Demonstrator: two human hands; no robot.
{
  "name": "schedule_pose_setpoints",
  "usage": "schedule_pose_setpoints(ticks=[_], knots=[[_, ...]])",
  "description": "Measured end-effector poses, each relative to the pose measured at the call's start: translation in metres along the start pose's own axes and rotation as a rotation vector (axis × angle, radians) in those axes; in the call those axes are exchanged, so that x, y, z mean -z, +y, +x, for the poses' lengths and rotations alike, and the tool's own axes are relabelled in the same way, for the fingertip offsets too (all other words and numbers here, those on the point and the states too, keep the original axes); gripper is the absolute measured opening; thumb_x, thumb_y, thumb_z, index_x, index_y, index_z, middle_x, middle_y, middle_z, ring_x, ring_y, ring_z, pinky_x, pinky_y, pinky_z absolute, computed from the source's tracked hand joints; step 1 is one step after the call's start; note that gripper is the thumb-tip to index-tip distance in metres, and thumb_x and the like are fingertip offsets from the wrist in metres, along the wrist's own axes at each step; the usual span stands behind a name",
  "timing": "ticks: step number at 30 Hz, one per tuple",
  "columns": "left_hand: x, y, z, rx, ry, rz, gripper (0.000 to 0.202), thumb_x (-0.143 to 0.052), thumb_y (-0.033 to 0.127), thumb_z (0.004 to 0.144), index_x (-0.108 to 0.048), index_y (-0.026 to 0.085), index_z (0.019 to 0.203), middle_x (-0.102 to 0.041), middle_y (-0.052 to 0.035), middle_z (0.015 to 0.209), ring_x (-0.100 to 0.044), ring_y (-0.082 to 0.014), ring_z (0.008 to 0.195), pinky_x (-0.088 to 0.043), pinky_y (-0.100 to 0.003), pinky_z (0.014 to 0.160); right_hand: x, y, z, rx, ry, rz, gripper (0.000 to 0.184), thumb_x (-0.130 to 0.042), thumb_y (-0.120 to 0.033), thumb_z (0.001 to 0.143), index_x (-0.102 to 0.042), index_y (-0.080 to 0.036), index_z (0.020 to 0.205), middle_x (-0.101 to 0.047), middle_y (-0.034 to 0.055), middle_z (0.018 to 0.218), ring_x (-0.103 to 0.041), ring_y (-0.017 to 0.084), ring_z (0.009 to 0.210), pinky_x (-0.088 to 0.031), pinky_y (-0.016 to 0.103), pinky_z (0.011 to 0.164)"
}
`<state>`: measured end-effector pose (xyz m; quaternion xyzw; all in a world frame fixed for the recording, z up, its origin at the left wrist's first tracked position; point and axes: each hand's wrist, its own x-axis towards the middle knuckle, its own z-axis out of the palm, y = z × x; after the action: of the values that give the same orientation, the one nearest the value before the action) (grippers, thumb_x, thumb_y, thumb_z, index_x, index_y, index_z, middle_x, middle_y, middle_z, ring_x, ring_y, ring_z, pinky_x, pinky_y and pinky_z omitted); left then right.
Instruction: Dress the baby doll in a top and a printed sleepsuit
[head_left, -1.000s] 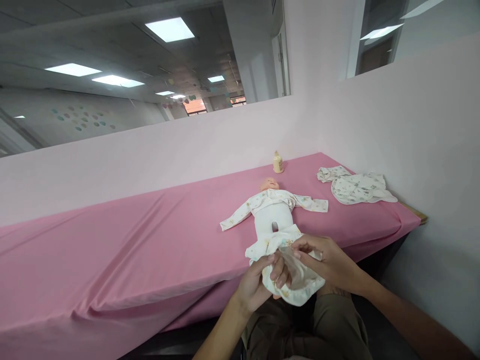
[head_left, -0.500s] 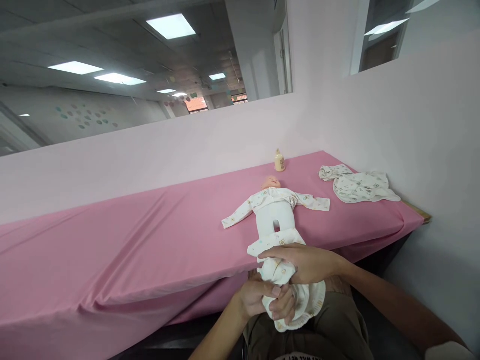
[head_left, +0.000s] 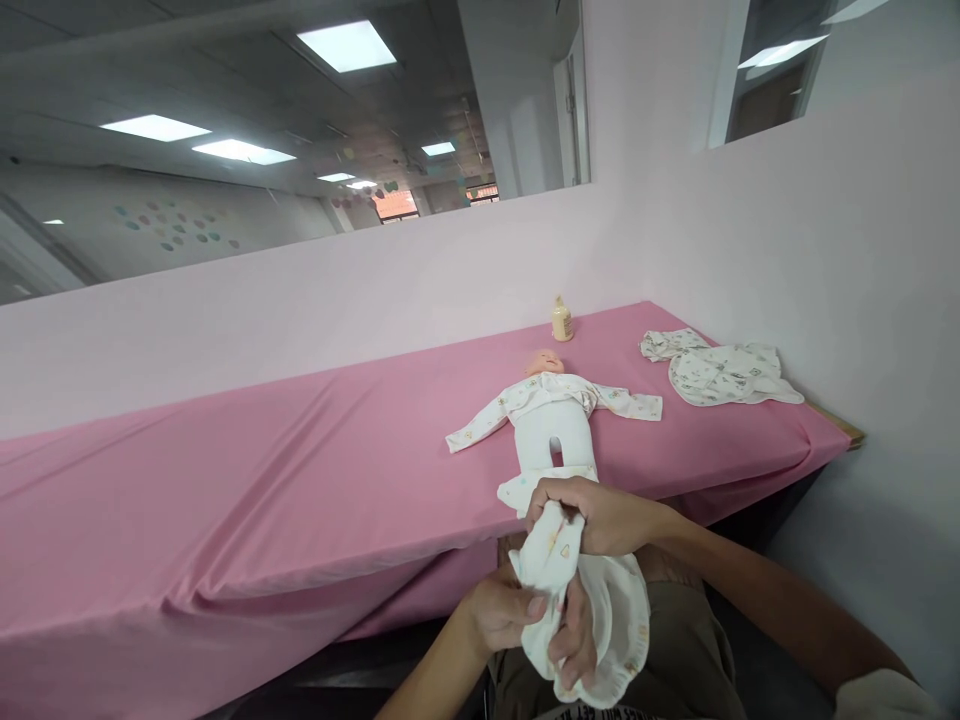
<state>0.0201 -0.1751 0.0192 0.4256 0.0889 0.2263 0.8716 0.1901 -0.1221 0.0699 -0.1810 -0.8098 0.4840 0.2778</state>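
Note:
Baby pants [head_left: 551, 550], white with a small print, hang bunched over my lap at the table's front edge. My left hand [head_left: 517, 615] pinches the lower part of the cloth, some of its fingers inside the folds. From the right, my right hand [head_left: 607, 515] is closed on the upper part, close to the doll's feet end. A baby doll [head_left: 553, 432] lies on its back, head away from me, in a printed long-sleeved top [head_left: 525, 398] with both sleeves spread. Its lower body is plain white, and its feet are hidden behind the cloth and my right hand.
A pink sheet [head_left: 337, 470] covers the table and drapes over its front edge. Beyond the doll's head stands a cream pump bottle [head_left: 562, 322]. More printed baby clothes [head_left: 727, 373] lie at the right, by the wall. A mirror or window [head_left: 262, 120] spans the back wall.
My right hand has gone from lying flat over the cloth to gripping its upper part. The bunched pants are stretched a little longer between my hands, and my left hand has lowered slightly.

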Motion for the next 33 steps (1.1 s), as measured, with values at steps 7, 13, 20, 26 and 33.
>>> schedule_pose_setpoints(ticks=[7, 13, 20, 26, 33], knots=[[-0.022, 0.018, -0.004, -0.361, 0.414, -0.134, 0.021, -0.065, 0.033, 0.085, -0.062, 0.014, 0.076, -0.055, 0.0002, 0.066, -0.060, -0.0140, 0.068, -0.047, -0.028, 0.074, -0.016, -0.016, -0.015, -0.077, 0.530, -0.291, 0.029, -0.057, -0.019, 0.084, -0.052, -0.021, 0.113, -0.057, 0.0066, 0.113, -0.053, 0.021, 0.106, -0.044, 0.036, 0.090], [-0.045, 0.018, 0.000, -0.573, 0.731, 0.014, 0.026, -0.069, 0.041, 0.082, -0.067, 0.022, 0.099, -0.065, -0.0062, 0.115, -0.052, -0.0234, 0.119, -0.042, -0.034, 0.100, -0.035, -0.058, -0.044, -0.033, 0.374, -0.332, 0.033, -0.063, -0.030, 0.085, -0.054, -0.025, 0.117, -0.059, 0.0054, 0.115, -0.054, 0.021, 0.108, -0.047, 0.032, 0.090], [-0.041, -0.013, 0.007, -0.514, 0.709, 0.253, 0.032, -0.070, 0.046, 0.079, -0.070, 0.022, 0.101, -0.069, -0.0097, 0.108, -0.052, -0.0259, 0.123, -0.038, -0.036, 0.105, -0.039, -0.054, -0.040, -0.065, 0.279, -0.381, 0.031, -0.061, -0.016, 0.077, -0.057, -0.021, 0.107, -0.060, 0.0054, 0.113, -0.049, 0.023, 0.117, -0.037, 0.037, 0.106], [-0.049, 0.000, 0.014, -0.455, 0.693, 0.045, 0.026, -0.069, 0.039, 0.082, -0.070, 0.020, 0.100, -0.069, -0.0071, 0.103, -0.057, -0.0229, 0.113, -0.041, -0.034, 0.100, -0.030, -0.047, -0.038, -0.035, 0.233, -0.348, 0.021, -0.063, -0.019, 0.078, -0.061, -0.020, 0.099, -0.063, 0.0052, 0.103, -0.054, 0.022, 0.109, -0.041, 0.036, 0.102], [-0.063, 0.036, -0.010, -0.263, 0.579, -0.018, 0.017, -0.070, 0.028, 0.080, -0.066, 0.014, 0.071, -0.063, -0.0042, 0.073, -0.060, -0.0151, 0.070, -0.049, -0.027, 0.071, 0.017, -0.041, -0.041, 0.004, 0.330, -0.331, 0.035, -0.060, -0.024, 0.086, -0.057, -0.022, 0.121, -0.057, 0.0085, 0.125, -0.052, 0.021, 0.119, -0.043, 0.036, 0.102]])
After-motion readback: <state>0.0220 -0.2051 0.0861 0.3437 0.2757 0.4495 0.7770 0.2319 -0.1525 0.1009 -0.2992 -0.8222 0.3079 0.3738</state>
